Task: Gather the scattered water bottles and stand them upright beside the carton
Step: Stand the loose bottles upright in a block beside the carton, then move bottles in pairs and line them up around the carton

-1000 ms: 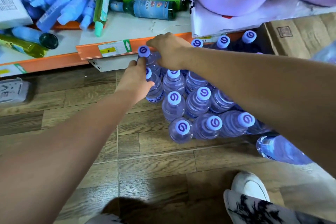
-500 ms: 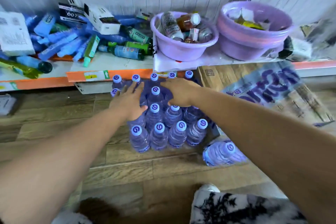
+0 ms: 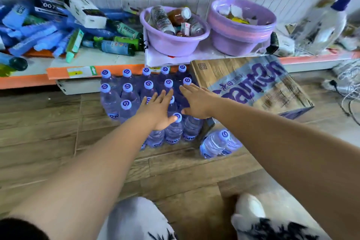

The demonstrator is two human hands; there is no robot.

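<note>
My left hand (image 3: 157, 109) and right hand (image 3: 196, 101) lie flat, fingers straight and slightly spread, over the water bottles (image 3: 127, 88), hiding several caps mid-cluster. Can't tell if I'm touching them. They stand upright on the floor (image 3: 48, 132), against the carton (image 3: 253, 84), back row at the shelf edge (image 3: 58, 73). Carton print is blurred. Two tipped bottles (image 3: 217, 144) lie at its near corner. The left purple basin (image 3: 171, 45) holds small bottles and cans; the right purple basin (image 3: 241, 45) has contents I can't make out.
</note>
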